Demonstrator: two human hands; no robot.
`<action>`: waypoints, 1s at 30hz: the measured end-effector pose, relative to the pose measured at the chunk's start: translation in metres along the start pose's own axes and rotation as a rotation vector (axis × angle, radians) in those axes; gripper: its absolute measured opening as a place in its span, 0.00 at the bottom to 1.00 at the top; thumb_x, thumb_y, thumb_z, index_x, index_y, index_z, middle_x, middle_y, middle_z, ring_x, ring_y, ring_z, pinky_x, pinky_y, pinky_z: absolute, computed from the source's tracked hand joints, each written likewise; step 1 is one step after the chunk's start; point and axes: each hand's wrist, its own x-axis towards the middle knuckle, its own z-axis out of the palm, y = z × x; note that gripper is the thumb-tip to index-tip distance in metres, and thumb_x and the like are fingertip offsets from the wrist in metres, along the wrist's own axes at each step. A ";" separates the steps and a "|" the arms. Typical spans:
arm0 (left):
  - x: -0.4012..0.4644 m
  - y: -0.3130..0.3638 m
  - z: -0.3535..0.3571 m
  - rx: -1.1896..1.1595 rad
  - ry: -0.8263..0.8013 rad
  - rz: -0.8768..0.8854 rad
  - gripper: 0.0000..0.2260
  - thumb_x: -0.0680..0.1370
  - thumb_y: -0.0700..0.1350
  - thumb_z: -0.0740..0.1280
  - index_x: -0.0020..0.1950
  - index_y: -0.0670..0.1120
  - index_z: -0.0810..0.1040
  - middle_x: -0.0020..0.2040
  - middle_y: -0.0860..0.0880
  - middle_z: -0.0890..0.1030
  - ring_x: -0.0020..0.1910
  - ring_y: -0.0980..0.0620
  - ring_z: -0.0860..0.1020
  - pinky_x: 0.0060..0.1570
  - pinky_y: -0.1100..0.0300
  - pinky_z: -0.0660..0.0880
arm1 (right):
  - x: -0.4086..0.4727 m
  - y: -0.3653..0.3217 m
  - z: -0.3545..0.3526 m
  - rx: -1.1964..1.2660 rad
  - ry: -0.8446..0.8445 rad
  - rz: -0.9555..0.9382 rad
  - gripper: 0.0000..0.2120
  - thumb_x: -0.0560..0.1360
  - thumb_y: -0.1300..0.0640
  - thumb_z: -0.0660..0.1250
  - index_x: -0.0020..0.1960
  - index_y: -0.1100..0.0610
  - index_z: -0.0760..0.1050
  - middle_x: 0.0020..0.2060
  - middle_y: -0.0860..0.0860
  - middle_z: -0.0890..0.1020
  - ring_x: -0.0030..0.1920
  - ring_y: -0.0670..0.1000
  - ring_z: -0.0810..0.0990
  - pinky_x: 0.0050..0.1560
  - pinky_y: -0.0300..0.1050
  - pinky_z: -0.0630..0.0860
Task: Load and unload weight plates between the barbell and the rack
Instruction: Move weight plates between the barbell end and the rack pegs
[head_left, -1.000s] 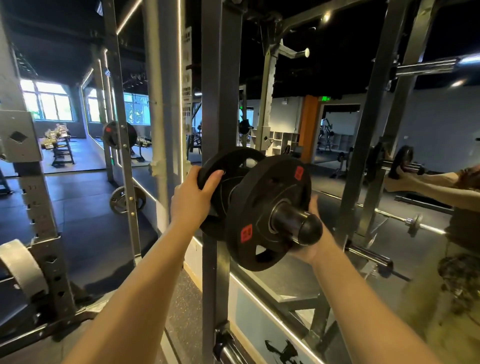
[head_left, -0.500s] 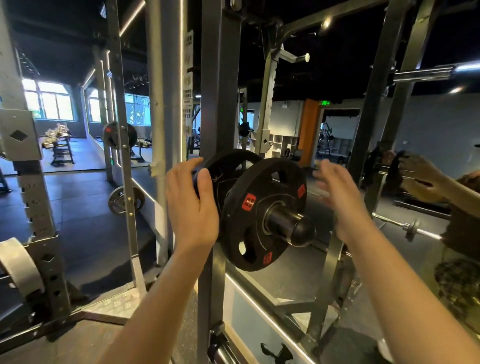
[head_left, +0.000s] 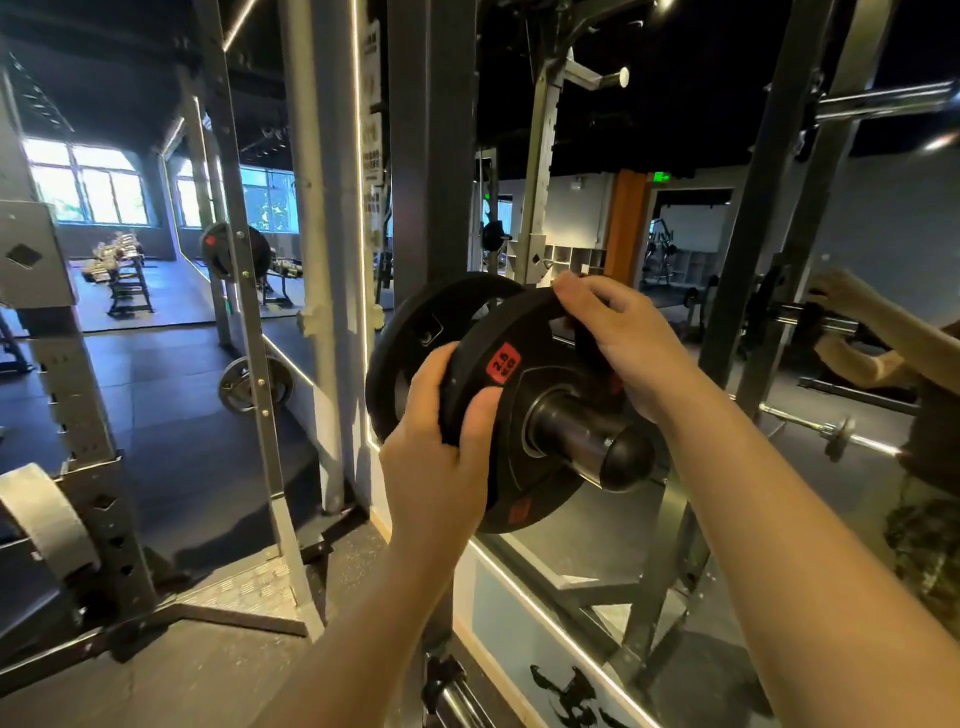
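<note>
The front plate (head_left: 524, 415) is a round black disc with a matte rubbery face, cut-out grip holes and a red tag reading 2.5 KG. It sits on the storage peg (head_left: 592, 441), a thick dark cylinder with a rounded end that sticks out from the rack upright (head_left: 431, 156) toward you, so the plate's flat face looks your way and its axis runs along the peg. Just behind the front plate on the same peg hangs a second plate (head_left: 415, 332), black too. Your left hand (head_left: 441, 447) grips the front plate's lower left rim, fingers curled around the edge. Your right hand (head_left: 623, 343) grips its top rim, fingers hooked over it. Right of the peg, a mirror (head_left: 857, 364) reflects your arms.
</note>
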 end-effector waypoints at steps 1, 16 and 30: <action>0.006 0.003 -0.003 0.036 -0.033 0.008 0.16 0.77 0.58 0.59 0.63 0.58 0.66 0.47 0.65 0.75 0.46 0.65 0.78 0.45 0.71 0.77 | 0.001 0.004 0.001 0.032 0.015 0.030 0.28 0.62 0.27 0.62 0.49 0.46 0.79 0.52 0.49 0.82 0.55 0.50 0.80 0.63 0.54 0.72; 0.065 0.048 -0.013 0.533 -0.225 0.187 0.19 0.80 0.58 0.58 0.69 0.53 0.69 0.63 0.52 0.72 0.61 0.54 0.70 0.54 0.61 0.63 | -0.041 0.091 0.031 1.095 -0.044 0.664 0.36 0.71 0.26 0.56 0.63 0.53 0.75 0.59 0.59 0.79 0.59 0.62 0.77 0.53 0.58 0.75; 0.010 0.007 -0.008 0.380 0.122 0.027 0.21 0.78 0.57 0.54 0.67 0.51 0.68 0.65 0.50 0.69 0.69 0.49 0.64 0.68 0.41 0.60 | 0.004 -0.014 -0.001 -0.289 -0.196 -0.170 0.20 0.68 0.33 0.62 0.52 0.45 0.74 0.53 0.43 0.75 0.56 0.46 0.74 0.57 0.45 0.71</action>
